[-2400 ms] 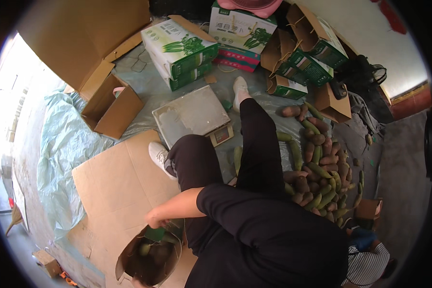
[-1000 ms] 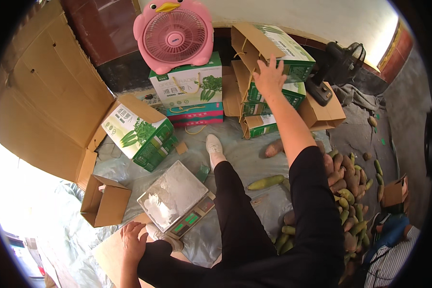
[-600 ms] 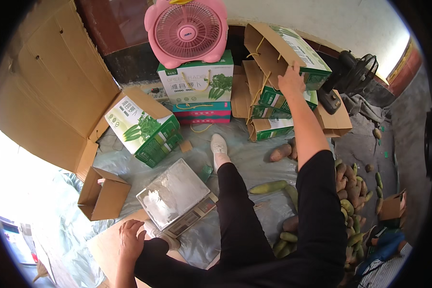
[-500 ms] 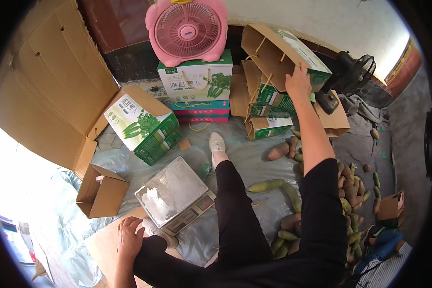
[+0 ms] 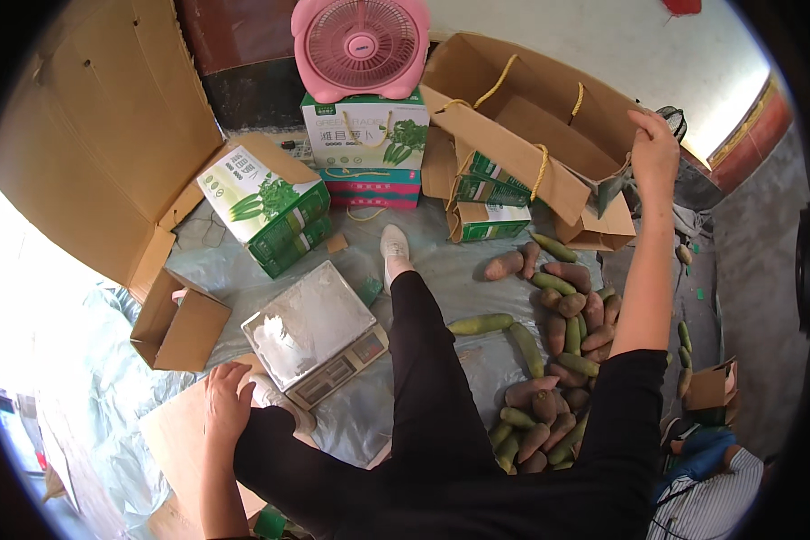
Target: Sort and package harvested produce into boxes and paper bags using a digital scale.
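Note:
My right hand (image 5: 655,151) is raised at the far right, its fingers gripping the rim of an open cardboard carton (image 5: 549,126) with yellow rope handles. The carton is tilted, and its brown inside shows. Beneath and beside it stand other green-and-white cartons (image 5: 493,223). At lower left, my left hand (image 5: 228,396) hangs by my bent knee with its fingers loosely apart, holding nothing. Just right of it is a weighing scale (image 5: 310,319) with a worn metal plate. Nearer me on the right lies a pile of green radishes (image 5: 525,349) and reddish sweet potatoes (image 5: 504,265).
A pink fan (image 5: 360,45) stands on stacked gift boxes (image 5: 364,135) at the back. A printed carton (image 5: 265,202) and a small open box (image 5: 180,319) sit to the left, before a large cardboard sheet (image 5: 108,135). Someone in a striped top (image 5: 711,504) is at lower right.
My right hand has moved right with the carton, which has swung round so its open inside faces me. More of the vegetable pile shows. My left hand stays by my knee.

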`<state>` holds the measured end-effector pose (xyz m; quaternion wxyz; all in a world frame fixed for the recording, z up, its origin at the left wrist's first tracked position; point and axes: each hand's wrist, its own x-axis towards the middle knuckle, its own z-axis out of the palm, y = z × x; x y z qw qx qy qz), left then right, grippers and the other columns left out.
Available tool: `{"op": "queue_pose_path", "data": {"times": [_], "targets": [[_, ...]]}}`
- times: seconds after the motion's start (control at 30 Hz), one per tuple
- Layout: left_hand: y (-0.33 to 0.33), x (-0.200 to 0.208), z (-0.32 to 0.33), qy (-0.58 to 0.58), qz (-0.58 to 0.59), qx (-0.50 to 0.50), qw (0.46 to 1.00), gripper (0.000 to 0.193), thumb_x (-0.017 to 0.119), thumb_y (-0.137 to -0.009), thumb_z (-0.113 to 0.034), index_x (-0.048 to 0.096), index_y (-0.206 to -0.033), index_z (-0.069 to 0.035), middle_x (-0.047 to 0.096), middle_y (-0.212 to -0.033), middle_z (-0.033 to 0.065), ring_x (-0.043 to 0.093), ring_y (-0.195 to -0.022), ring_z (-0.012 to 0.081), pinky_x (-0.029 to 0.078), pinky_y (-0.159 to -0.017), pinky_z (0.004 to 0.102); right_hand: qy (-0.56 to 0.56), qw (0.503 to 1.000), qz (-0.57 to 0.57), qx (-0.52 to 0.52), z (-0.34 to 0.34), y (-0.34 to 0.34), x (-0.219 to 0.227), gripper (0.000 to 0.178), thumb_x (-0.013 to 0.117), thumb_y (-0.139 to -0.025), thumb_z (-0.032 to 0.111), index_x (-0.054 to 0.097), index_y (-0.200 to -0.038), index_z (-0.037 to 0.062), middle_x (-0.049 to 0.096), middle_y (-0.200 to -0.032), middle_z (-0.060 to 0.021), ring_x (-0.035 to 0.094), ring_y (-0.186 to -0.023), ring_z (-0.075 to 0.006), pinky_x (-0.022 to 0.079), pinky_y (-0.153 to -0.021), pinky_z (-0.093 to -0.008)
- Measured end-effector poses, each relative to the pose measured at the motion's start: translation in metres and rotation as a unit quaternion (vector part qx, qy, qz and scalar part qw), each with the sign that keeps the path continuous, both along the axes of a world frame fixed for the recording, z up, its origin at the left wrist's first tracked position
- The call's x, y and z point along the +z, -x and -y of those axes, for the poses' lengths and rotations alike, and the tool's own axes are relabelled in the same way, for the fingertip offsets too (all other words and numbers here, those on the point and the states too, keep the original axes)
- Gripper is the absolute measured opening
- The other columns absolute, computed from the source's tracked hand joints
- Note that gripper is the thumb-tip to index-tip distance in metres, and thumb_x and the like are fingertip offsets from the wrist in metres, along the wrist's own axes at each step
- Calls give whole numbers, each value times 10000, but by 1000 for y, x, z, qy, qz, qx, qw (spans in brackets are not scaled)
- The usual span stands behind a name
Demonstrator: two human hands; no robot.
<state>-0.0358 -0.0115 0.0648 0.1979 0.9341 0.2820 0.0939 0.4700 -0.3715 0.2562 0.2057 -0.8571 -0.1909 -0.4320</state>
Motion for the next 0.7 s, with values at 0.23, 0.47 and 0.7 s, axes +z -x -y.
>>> {"op": "queue_pose_path", "data": {"times": [0.23, 0.47, 0.7], "targets": [[-5, 38, 13, -38, 81, 25, 996, 621, 721, -639, -10, 523, -1225, -50, 497, -1233, 148, 438, -1178, 353, 355, -996, 425, -75, 935, -196, 286, -51, 68, 14, 252, 494, -824, -3, 670, -1004, 0, 618, -1098, -72, 580, -931, -151, 432, -822, -236], [-39, 86, 41, -177, 73, 0, 981, 828, 797, -555, -76, 456, -1310, -96, 448, -1324, 98, 340, -1292, 331, 268, -1077, 472, 13, 839, -250, 484, -152, 138, -35, 235, 494, -800, -18, 678, -945, -8, 621, -1106, -122, 610, -949, -231, 469, -819, -277], [-12, 38, 15, -34, 9, -20, 999, 249, 676, -720, -86, 683, -969, -72, 657, -890, 100, 620, -816, 286, 486, -730, 377, 12, 725, -340, 599, -233, 176, -105, 248, 490, -793, -34, 676, -956, -14, 603, -1146, -133, 597, -970, -240, 465, -828, -294]]}}
